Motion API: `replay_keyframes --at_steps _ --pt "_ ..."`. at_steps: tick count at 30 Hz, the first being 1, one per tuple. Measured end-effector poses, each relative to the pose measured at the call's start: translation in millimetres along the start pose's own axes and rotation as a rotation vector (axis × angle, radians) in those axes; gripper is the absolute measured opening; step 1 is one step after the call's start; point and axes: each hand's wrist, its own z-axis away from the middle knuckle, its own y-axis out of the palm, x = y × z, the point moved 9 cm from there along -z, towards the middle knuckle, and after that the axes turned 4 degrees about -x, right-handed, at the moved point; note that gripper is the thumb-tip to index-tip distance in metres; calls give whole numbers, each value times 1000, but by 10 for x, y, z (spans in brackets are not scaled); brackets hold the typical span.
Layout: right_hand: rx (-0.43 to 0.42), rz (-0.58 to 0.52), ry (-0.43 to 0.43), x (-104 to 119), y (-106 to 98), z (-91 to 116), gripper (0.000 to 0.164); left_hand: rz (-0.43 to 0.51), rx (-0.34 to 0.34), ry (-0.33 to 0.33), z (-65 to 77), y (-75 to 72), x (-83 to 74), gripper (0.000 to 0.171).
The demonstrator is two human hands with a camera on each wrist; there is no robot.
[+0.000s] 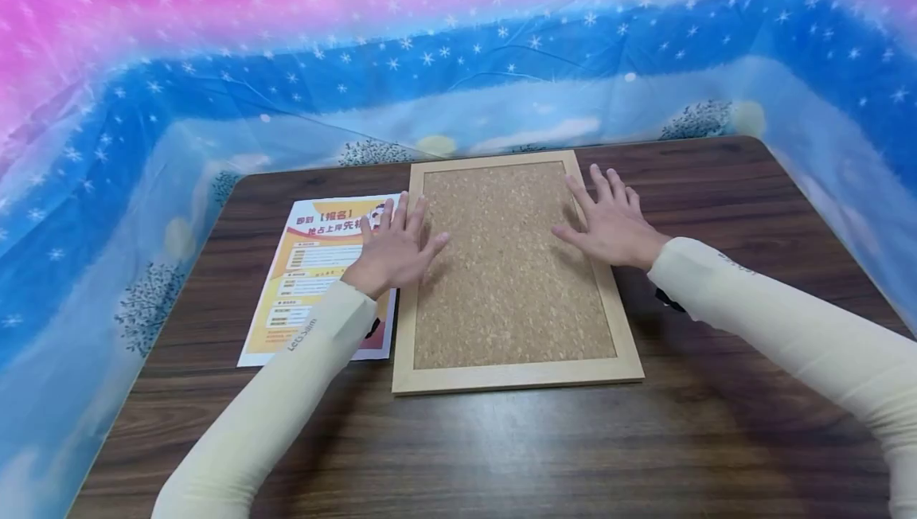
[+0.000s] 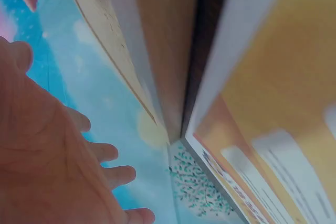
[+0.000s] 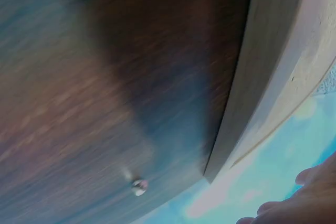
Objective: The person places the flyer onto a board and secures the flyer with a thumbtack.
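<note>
Corkboard [image 1: 501, 280] lies on the desk [image 1: 501, 455] with its top at the far edge; a printed poster [image 1: 302, 284] lies just beside it, toward the left edge. Left hand [image 1: 396, 252] and right hand [image 1: 614, 224] — fingers spread well apart, holding nothing — hover above the corkboard's left and right sides.

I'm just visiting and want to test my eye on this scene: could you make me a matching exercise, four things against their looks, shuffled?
Things:
1. Corkboard
2. Printed sheet
3. Table
4. Cloth

Looks:
A. Dark brown, wood-grained
B. Pink and blue, with white snowflakes
C. Speckled tan, edged in pale wood
D. Yellow and orange, with lettering

Right pairs: 1-C; 2-D; 3-A; 4-B
</note>
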Motion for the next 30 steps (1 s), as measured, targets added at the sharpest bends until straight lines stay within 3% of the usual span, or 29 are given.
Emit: replay_keyframes --at_steps 18,30 --pt "17 -45 51 -225 -38 108 85 6 3 -55 118 -54 379 80" --pt "24 -61 98 -451 -40 182 88 36 -4 -114 295 -45 720 79"
